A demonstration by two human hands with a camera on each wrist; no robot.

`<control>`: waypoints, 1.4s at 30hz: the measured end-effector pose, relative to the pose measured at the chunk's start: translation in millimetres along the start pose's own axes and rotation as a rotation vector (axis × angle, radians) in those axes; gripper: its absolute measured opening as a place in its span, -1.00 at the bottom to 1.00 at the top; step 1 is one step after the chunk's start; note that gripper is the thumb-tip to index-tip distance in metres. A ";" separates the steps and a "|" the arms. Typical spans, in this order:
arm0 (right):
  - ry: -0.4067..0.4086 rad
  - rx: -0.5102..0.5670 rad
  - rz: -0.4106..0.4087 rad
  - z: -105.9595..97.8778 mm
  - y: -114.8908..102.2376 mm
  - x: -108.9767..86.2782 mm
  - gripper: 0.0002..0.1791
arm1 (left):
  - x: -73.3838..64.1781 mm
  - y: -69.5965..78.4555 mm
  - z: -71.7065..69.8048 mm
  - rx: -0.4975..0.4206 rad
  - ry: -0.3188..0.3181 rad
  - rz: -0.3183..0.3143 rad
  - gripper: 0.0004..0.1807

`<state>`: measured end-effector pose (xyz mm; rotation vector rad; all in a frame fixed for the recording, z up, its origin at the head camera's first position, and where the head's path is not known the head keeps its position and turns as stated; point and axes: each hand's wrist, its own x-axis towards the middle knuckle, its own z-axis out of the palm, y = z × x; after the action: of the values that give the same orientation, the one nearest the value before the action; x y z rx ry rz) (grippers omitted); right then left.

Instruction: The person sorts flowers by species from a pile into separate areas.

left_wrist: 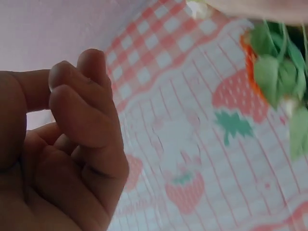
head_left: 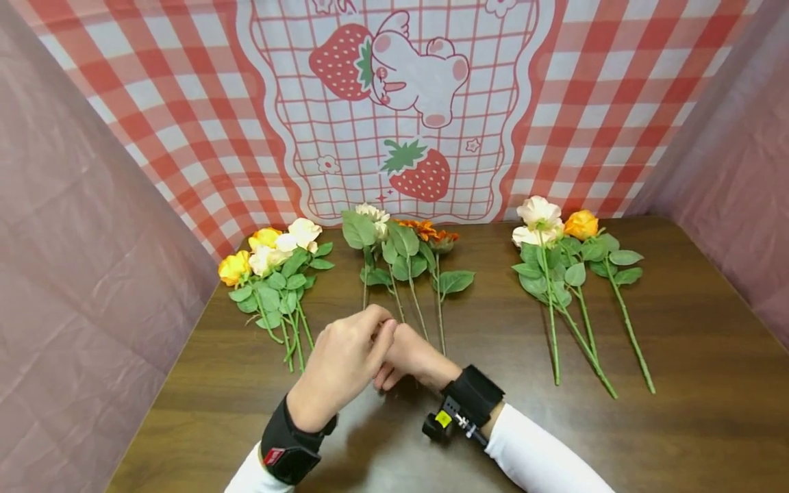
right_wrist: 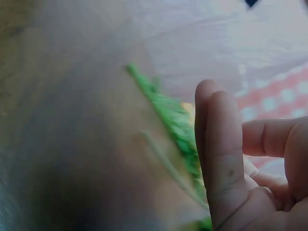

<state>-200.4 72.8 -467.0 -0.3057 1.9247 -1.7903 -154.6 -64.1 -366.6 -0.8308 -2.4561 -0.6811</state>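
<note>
Both bare hands are together over the near middle of the table, overlapping in the head view. My left hand (head_left: pixel 345 356) has loosely curled fingers, with thumb and fingertips close together in the left wrist view and nothing visible between them. Partly behind it, my right hand (head_left: pixel 409 356) is bent inward; its fingers look fairly straight in the right wrist view, and no item shows in it. Just beyond lie stems with a white flower (head_left: pixel 374 218) and orange flowers (head_left: pixel 425 231), their lower ends partly hidden by the hands.
On the left lies a bunch of yellow roses (head_left: pixel 234 268) and cream roses (head_left: pixel 303 234). Cream roses (head_left: pixel 540 216) and an orange rose (head_left: pixel 581 224) lie on the right. All rest on the wooden table (head_left: pixel 481 329), before a red-checked strawberry cloth (head_left: pixel 592 89).
</note>
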 end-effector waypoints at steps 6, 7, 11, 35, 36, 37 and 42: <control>0.048 0.075 -0.045 -25.5 -36.8 -25.0 -0.75 | 5.0 -41.3 -19.3 0.107 0.030 -0.218 -0.92; 0.061 0.076 -0.074 -31.3 -42.3 -29.0 -0.76 | 5.0 -50.5 -22.1 0.130 0.017 -0.272 -0.91; 0.134 0.052 -0.162 -55.9 -61.5 -47.6 -0.75 | 3.6 -87.5 -23.6 0.215 -0.118 -0.490 -0.83; 0.330 -0.043 -0.266 -95.8 -88.0 -93.7 -0.70 | -16.9 -160.8 26.8 0.203 -0.382 -0.683 -0.82; 0.329 -0.048 -0.264 -95.8 -88.1 -93.4 -0.70 | -15.8 -160.2 26.3 0.197 -0.370 -0.675 -0.81; 0.329 -0.055 -0.265 -95.9 -88.4 -93.0 -0.71 | -14.6 -159.6 25.7 0.192 -0.361 -0.669 -0.81; 0.301 -0.083 -0.265 -93.9 -89.3 -90.0 -0.72 | -12.6 -156.2 20.3 0.174 -0.329 -0.647 -0.77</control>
<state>-184.3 187.5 -359.8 -0.3505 2.2604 -2.0234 -252.6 -166.4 -436.7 -0.0598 -3.0577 -0.5547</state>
